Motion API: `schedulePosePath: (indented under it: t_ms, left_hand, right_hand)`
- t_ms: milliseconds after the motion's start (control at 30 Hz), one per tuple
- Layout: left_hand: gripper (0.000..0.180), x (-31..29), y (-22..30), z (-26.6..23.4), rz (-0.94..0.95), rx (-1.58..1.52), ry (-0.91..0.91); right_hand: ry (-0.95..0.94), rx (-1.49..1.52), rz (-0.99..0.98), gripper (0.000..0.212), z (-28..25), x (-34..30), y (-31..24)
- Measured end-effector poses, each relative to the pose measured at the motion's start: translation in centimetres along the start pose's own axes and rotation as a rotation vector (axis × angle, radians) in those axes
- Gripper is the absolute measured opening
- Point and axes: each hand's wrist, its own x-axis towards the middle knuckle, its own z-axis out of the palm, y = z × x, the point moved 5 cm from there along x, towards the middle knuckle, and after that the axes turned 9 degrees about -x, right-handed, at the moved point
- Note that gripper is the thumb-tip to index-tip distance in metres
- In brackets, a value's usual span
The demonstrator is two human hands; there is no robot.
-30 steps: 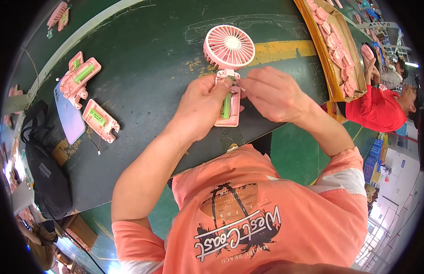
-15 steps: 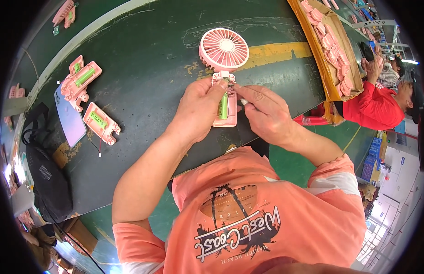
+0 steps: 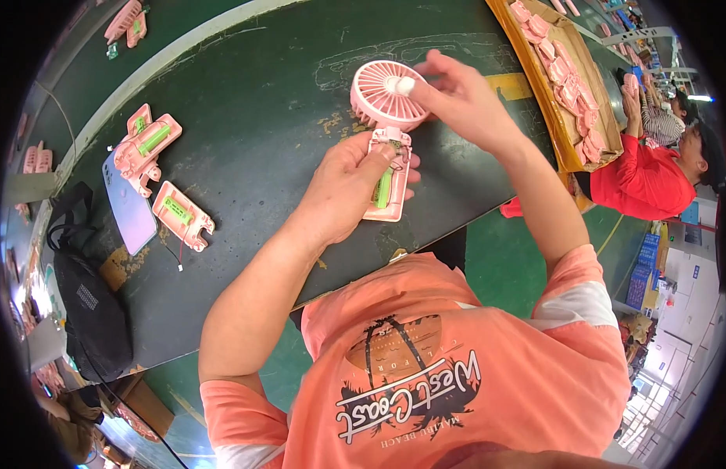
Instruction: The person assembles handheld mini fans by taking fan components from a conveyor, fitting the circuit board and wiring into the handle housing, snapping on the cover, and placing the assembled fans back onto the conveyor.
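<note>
Head view.
- Fan, pink, one: over the near edge of the table; handle open, showing a green battery.
- Left hand: clamped on the fan's handle, thumb across its upper part, hiding what lies beneath.
- Right hand: at the fan's head, white-tipped thumb over the grille, thumb and index finger apart; cannot tell whether it grips the rim.
- Shirt, orange and white: large white script, smaller lettering, palm print.
- Black bag: pale printed patch, too small to read.
- Violet-blue sheet: small dark marks; partly covered by pink casings.
- Single casing, pink: green battery inside, lead ending in a white plug.
- Cardboard box, yellow-taped: pink parts inside.
- Person in red: beyond the box.
</note>
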Motion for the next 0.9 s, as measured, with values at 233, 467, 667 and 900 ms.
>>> schedulePosePath:
  t_ms: [233,467,667,900]
  left_hand:
    - [0.027,0.2,0.7,-0.1,0.038,0.121,-0.142]
    - [0.021,-0.8,1.7,0.5,0.271,0.493,0.079]
    - [0.022,-1.8,2.3,1.7,0.786,0.963,0.075]
    - [0.024,-1.4,1.9,1.5,0.323,0.624,-0.008]
  right_hand:
    - [0.104,0.401,-0.085,0.050,0.2,-1.2,-0.5]
    - [0.288,0.925,-0.005,0.032,1.5,-2.5,1.6]
    - [0.226,1.075,0.134,0.038,3.2,-3.2,2.4]
    - [0.099,1.208,0.162,0.045,3.6,-3.6,1.3]
